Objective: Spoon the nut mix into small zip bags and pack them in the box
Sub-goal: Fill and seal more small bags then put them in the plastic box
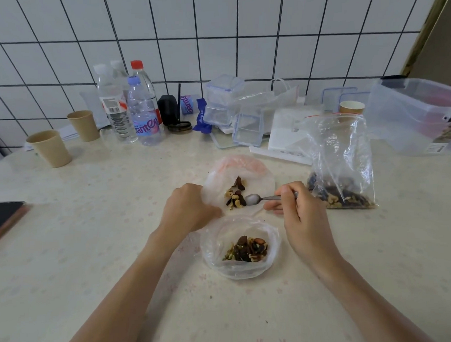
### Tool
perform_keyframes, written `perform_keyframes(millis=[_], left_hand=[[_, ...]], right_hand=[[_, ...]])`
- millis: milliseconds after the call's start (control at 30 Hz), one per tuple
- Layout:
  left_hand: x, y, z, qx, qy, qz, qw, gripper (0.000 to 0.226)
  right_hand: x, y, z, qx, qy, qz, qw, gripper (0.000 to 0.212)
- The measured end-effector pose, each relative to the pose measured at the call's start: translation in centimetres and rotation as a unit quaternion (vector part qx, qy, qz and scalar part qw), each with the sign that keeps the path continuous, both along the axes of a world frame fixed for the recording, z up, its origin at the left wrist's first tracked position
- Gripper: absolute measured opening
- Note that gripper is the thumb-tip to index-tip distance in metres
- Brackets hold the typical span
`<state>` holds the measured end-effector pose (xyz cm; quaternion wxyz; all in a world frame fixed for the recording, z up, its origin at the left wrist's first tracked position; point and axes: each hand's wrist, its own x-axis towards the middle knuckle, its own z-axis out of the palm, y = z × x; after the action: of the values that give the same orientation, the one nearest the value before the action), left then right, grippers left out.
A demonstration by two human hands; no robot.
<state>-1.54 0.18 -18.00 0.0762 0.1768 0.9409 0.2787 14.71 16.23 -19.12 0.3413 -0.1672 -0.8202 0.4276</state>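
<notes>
Steel spoon (256, 198) in right hand (295, 206), over bag (255, 169)

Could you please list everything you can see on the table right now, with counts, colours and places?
Small zip bags: two, clear, open, centre, each holding nut mix.
Spoon: one, metal, bowl at the farther bag's mouth.
Large zip bag: one, clear, red seal, right, nut mix at bottom.
Paper cups: three, tan, two left, one rear right.
Water bottles: four, clear, rear left.
Clip-lid containers: several, clear, rear centre.
Storage box: one, clear, far right.
Phone: one, dark, left edge.
Left hand: grips the farther bag's edge.
Right hand: holds the spoon handle.
</notes>
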Motion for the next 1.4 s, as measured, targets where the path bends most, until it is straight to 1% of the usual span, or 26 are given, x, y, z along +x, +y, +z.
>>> perform_keyframes(millis=[100, 200, 300, 433, 500, 600, 733, 833, 933, 1033, 1133, 1200, 1300, 1400], left_hand=[[-0.1, -0.3, 0.3, 0.085, -0.04, -0.013, 0.995, 0.025], [0.0, -0.5, 0.4, 0.179, -0.106, -0.013, 0.978, 0.018], [0.1, -0.5, 0.2, 0.223, -0.147, -0.011, 0.963, 0.017], [0.2, -0.3, -0.1, 0.236, -0.182, -0.032, 0.954, 0.023], [0.3, -0.3, -0.2, 0.245, -0.188, -0.039, 0.95, 0.022], [0.4, -0.5, -0.3, 0.252, -0.195, -0.049, 0.947, 0.022], [0.4, -0.6, -0.3, 0.248, -0.192, -0.075, 0.947, 0.023], [0.2, -0.8, -0.3, 0.248, -0.175, -0.074, 0.95, 0.025], [-0.1, -1.0, -0.4, 0.246, -0.161, -0.07, 0.953, 0.027], [-0.3, -1.2, -0.3, 0.247, -0.158, -0.067, 0.954, 0.035], [-0.6, -1.4, -0.1, 0.231, -0.121, -0.052, 0.964, 0.047], [-0.8, -1.6, 0.1, 0.231, -0.106, -0.034, 0.967, 0.06], [-1.0, -2.1, 0.8, 0.245, -0.111, -0.007, 0.963, 0.082], [-0.8, -2.8, 1.5, 0.25, -0.102, 0.0, 0.963, 0.1]], right_hand=[[-0.4, 0.0, -0.1, -0.053, 0.012, 0.01, 0.998, 0.026], [-0.6, -0.2, -0.4, -0.104, 0.007, 0.024, 0.994, 0.025], [-0.7, -0.4, -0.5, -0.136, -0.008, 0.044, 0.99, 0.025], [-0.8, -0.5, -0.6, -0.141, -0.034, 0.052, 0.988, 0.024], [-0.8, -0.5, -0.3, -0.187, -0.039, 0.053, 0.98, 0.026], [-0.5, -0.4, 0.0, -0.283, -0.029, 0.069, 0.956, 0.029], [-0.2, -0.1, 0.5, -0.368, -0.012, 0.071, 0.927, 0.033], [-0.1, 0.0, 0.7, -0.405, 0.006, 0.066, 0.912, 0.033], [0.1, 0.2, 0.8, -0.416, 0.018, 0.06, 0.907, 0.033], [0.3, 0.4, 1.0, -0.413, 0.021, 0.051, 0.909, 0.032], [0.3, 0.4, 1.0, -0.399, 0.022, 0.046, 0.915, 0.033], [0.2, 0.5, 1.1, -0.392, 0.025, 0.045, 0.918, 0.032], [-0.1, 0.5, 1.6, -0.384, 0.028, 0.045, 0.922, 0.032], [-0.2, 0.5, 2.6, -0.377, 0.036, 0.052, 0.924, 0.032]])
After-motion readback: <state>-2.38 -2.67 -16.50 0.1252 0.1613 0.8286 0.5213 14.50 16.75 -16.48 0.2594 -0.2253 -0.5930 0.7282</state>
